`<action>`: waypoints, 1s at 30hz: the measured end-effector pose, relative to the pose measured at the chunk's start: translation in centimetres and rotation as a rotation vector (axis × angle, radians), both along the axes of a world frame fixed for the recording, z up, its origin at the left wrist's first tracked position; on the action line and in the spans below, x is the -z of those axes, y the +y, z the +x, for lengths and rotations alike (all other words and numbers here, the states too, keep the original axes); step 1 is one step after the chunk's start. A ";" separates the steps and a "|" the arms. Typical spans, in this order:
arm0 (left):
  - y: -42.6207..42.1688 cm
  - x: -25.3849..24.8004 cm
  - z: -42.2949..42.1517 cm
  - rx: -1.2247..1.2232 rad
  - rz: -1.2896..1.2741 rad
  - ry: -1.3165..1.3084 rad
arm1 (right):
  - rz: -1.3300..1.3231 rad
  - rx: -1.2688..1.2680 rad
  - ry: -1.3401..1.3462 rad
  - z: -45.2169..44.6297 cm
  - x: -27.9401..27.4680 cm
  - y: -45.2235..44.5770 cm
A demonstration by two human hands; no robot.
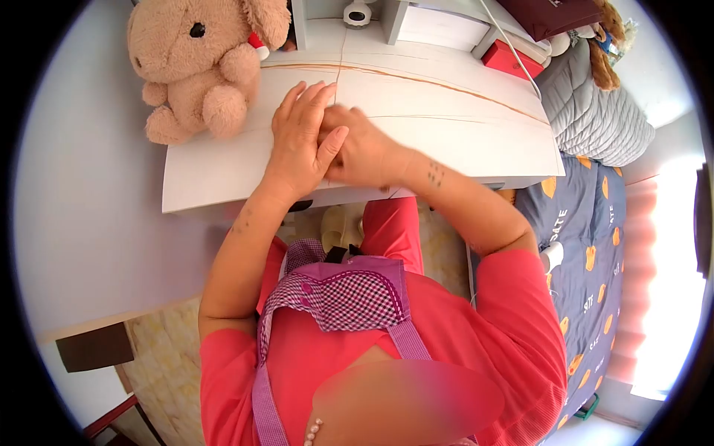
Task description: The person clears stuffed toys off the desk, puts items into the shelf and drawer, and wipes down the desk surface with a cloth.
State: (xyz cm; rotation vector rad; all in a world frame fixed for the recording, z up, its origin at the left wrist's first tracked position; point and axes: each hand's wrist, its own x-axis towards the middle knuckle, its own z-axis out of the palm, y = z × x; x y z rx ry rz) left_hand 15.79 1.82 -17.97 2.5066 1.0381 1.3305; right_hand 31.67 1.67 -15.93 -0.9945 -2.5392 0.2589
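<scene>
Both hands meet over the white desk (431, 145), close to its front edge. My left hand (297, 141) has its fingers stretched out and the thumb apart, pointing up and to the right. Pressed against its thumb side is my right hand (364, 149), slightly blurred. The right fingers are bent and partly hidden by the left thumb and palm, so I cannot tell what, if anything, lies between the hands. A pinkish-brown plush toy (201, 67) sits upright on the desk, to the left of my left hand.
At the desk's back stand a shelf unit (394, 22), a small white device (357, 13) and a red box (513, 59). A white cable (513, 48) hangs down at the right. Beyond lies a patterned bed (587, 245) with a grey quilted cushion (595, 111).
</scene>
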 end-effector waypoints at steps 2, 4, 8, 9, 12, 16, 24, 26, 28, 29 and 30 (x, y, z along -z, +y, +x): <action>-0.3 0.2 -0.3 0.069 -0.015 -0.050 | 0.077 -0.030 0.095 -0.8 0.5 -2.0; -0.7 -0.1 -0.3 0.065 -0.043 -0.004 | 0.038 -0.017 0.075 -0.3 0.1 -2.6; -0.7 0.2 -0.3 0.012 -0.138 0.101 | 0.014 0.022 -0.013 1.8 -0.6 -4.4; -0.7 0.1 -0.1 0.008 -0.127 0.154 | 0.056 0.055 0.003 2.7 -0.5 -4.8; -1.2 -0.6 0.1 -0.013 -0.094 0.299 | 0.149 0.188 0.002 6.0 -0.3 -5.6; -1.6 -0.9 0.3 -0.011 -0.094 0.409 | 0.152 0.494 -0.084 13.0 -0.2 -6.8; -1.4 -0.8 0.1 0.032 -0.155 0.371 | 0.158 1.149 -0.151 30.8 1.0 -7.6; -1.4 -0.6 0.2 0.027 -0.139 0.372 | 0.128 1.187 -0.188 34.1 1.4 -7.0; -1.4 -0.4 0.1 0.034 -0.141 0.366 | 0.128 1.187 -0.216 34.9 1.3 -6.1; -1.3 -0.3 0.1 0.038 -0.140 0.361 | 0.130 1.188 -0.231 35.0 1.2 -5.5; -1.3 -0.2 0.0 0.034 -0.131 0.361 | 0.121 1.211 -0.268 34.7 1.2 -4.9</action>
